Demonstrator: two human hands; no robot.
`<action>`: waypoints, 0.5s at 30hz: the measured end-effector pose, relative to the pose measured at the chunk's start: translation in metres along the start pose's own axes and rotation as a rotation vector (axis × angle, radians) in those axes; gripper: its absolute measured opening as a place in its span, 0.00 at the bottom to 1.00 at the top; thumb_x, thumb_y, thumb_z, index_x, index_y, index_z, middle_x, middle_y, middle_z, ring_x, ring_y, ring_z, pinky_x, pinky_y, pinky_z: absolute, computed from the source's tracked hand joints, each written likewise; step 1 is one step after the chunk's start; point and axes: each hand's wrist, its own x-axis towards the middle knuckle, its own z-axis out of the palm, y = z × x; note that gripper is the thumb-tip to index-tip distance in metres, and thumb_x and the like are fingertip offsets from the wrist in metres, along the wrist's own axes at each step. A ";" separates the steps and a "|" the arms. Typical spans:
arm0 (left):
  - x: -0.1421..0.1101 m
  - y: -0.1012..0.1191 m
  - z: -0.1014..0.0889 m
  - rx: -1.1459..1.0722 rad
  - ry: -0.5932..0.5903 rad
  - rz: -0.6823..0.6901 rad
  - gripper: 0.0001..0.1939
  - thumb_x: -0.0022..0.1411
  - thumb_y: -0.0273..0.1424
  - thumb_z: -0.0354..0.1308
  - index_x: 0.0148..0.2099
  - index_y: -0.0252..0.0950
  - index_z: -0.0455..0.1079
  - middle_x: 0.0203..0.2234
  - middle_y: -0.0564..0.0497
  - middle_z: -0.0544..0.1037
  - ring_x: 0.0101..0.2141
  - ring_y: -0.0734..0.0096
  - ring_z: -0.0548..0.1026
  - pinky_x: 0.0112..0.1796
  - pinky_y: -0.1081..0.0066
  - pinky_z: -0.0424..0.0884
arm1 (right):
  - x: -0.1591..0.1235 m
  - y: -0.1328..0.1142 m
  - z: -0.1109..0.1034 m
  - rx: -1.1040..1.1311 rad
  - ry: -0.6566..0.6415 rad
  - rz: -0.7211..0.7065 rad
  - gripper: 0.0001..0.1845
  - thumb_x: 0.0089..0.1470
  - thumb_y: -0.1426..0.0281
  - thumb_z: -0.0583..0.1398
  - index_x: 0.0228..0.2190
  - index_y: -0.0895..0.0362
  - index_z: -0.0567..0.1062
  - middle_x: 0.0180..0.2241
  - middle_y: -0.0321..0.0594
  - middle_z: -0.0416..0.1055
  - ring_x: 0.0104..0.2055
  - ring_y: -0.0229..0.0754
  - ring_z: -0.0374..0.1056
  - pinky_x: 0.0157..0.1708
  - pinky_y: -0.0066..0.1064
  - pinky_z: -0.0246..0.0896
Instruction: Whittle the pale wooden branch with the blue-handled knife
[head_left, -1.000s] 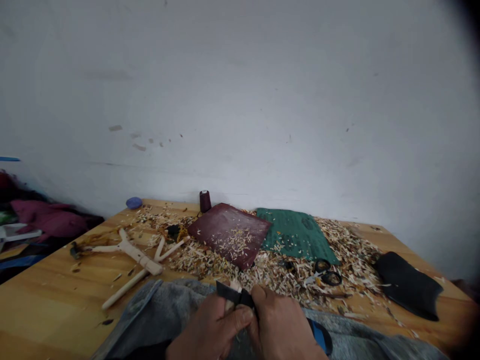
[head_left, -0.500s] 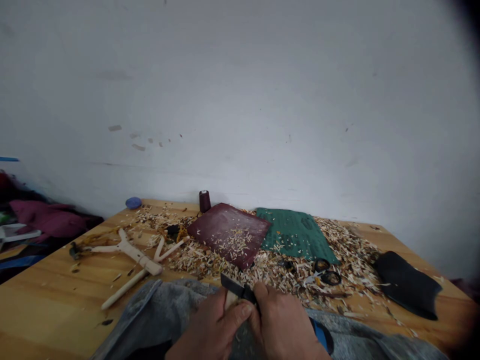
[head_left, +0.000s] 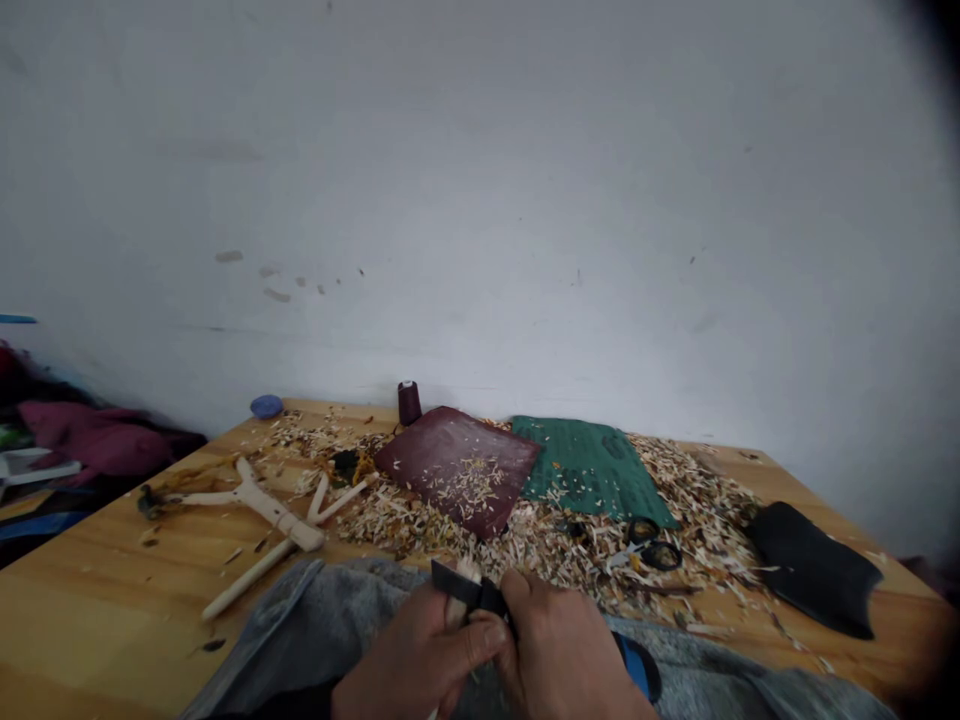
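Low in the middle of the view, my left hand (head_left: pixel 427 645) is wrapped round a pale wooden stick (head_left: pixel 469 570), whose end pokes up past the fingers. My right hand (head_left: pixel 562 640) grips a knife (head_left: pixel 454 585) by its dark handle. The blade points left and lies across the stick, just above my left hand. My left thumb presses near the base of the blade, against my right hand. Under both hands spreads a grey cloth (head_left: pixel 330 600). The stick's lower part is mostly hidden by the left hand.
Wood shavings (head_left: pixel 705 510) cover much of the wooden table (head_left: pixel 90 600). Peeled forked branches (head_left: pixel 262 505) lie left, and scissors (head_left: pixel 649 550) and a black piece (head_left: pixel 814 570) right. Behind are a maroon sheet (head_left: pixel 457 460), a green sheet (head_left: pixel 589 465) and a thread spool (head_left: pixel 409 402).
The knife blade has shifted slightly up the stick and to the left, turning a little flatter. More of the stick's pale end shows above it. Both hands keep their grip.
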 end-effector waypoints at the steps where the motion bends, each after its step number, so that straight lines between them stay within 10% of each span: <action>1: 0.000 0.000 0.000 0.010 0.002 0.002 0.14 0.54 0.44 0.54 0.29 0.38 0.61 0.13 0.62 0.60 0.11 0.81 0.57 0.14 0.77 0.53 | 0.000 -0.001 -0.002 -0.005 -0.011 0.007 0.08 0.55 0.69 0.53 0.35 0.56 0.71 0.34 0.44 0.75 0.36 0.50 0.73 0.31 0.32 0.57; 15: -0.005 0.009 0.005 0.088 0.053 -0.118 0.15 0.56 0.45 0.52 0.28 0.39 0.60 0.09 0.63 0.56 0.10 0.78 0.56 0.12 0.78 0.52 | -0.001 -0.007 -0.001 -0.124 0.029 0.052 0.08 0.54 0.71 0.53 0.36 0.56 0.71 0.34 0.46 0.75 0.35 0.51 0.73 0.30 0.33 0.61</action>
